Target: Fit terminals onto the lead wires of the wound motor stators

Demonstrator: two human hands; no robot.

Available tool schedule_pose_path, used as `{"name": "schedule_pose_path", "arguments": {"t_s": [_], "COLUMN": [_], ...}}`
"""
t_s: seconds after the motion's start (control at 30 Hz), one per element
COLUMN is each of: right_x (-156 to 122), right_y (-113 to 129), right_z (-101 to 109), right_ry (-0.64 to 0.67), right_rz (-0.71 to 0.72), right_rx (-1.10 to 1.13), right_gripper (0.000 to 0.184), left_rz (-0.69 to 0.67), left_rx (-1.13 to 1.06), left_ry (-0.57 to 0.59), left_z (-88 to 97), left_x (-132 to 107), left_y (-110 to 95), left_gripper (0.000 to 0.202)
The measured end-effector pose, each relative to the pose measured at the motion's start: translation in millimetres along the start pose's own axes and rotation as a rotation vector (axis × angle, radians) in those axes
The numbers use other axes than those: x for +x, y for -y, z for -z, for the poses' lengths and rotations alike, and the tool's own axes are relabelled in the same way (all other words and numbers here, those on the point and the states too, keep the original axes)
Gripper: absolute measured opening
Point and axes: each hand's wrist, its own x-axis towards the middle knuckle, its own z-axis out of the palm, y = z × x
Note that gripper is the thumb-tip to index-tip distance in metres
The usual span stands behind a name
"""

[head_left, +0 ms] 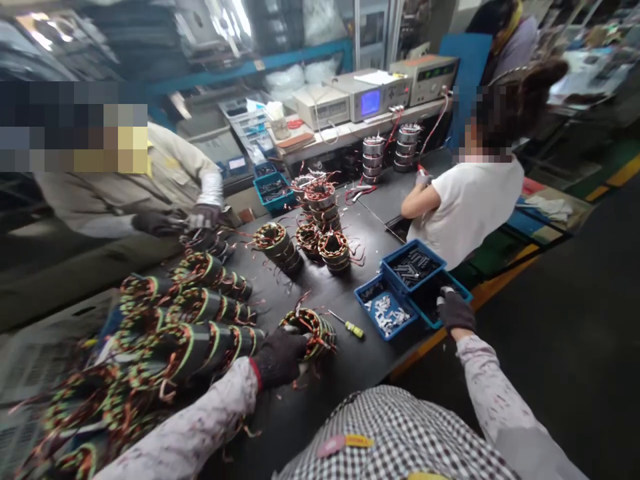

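Observation:
My left hand, in a dark glove with a red cuff, grips the near rim of a wire-wound motor stator on the dark bench. Green and copper-coloured windings ring the stator, and loose leads stick out of it. My right hand, also gloved, is at the rear blue bin on the right, its fingers curled together; what they hold, if anything, I cannot make out. A yellow-handled screwdriver lies just right of the stator.
A blue bin of white pieces and one of black pieces adjoin the right hand's bin. Stacked stators crowd the left; more stand mid-bench. One co-worker handles a stator; another sits right, near test instruments.

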Motion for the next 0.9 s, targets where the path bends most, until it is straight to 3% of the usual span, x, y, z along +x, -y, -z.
{"name": "schedule_pose_path", "arguments": {"t_s": [0.17,0.27,0.33,0.47,0.53,0.6,0.7,0.73,0.8,0.9], "right_x": [-6,-9,-11,-25,-43,-70,-118,-132,-152,-163], "right_y": [-10,-1,3,19,46,92,179,205,244,267], "right_z": [7,17,27,57,74,86,89,86,80,73], "right_ry": [-0.123,-0.169,-0.18,-0.202,-0.231,-0.212,-0.035,0.01,-0.024,-0.075], "right_rz": [0.082,0.068,0.025,-0.04,-0.067,-0.021,0.299,0.447,0.719,0.959], "right_rx": [0.177,0.327,0.416,0.435,0.532,0.775,1.008,0.981,0.803,0.439], "right_gripper": [0.036,0.027,0.019,0.011,0.016,0.027,0.036,0.032,0.022,0.024], "left_rz": [0.13,0.177,0.14,0.081,0.055,-0.008,-0.155,-0.191,-0.233,-0.241], "left_rx": [0.101,-0.01,-0.214,-0.867,-1.168,-1.403,-1.697,-1.767,-1.86,-1.932], "left_ry": [-0.058,-0.075,-0.154,-0.505,-0.574,-0.523,-0.314,-0.268,-0.277,-0.369], "left_z": [-20.8,-18.3,-9.2,9.7,11.4,7.3,-1.8,-4.2,-7.7,-12.2], "left_x": [2,-1,-10,-29,-28,-17,10,18,26,22], "left_y": [-18,-25,-23,-14,-20,-35,-63,-70,-76,-63], "left_gripper": [0.042,0.045,0.042,0.047,0.059,0.063,0.059,0.056,0.048,0.036]}}
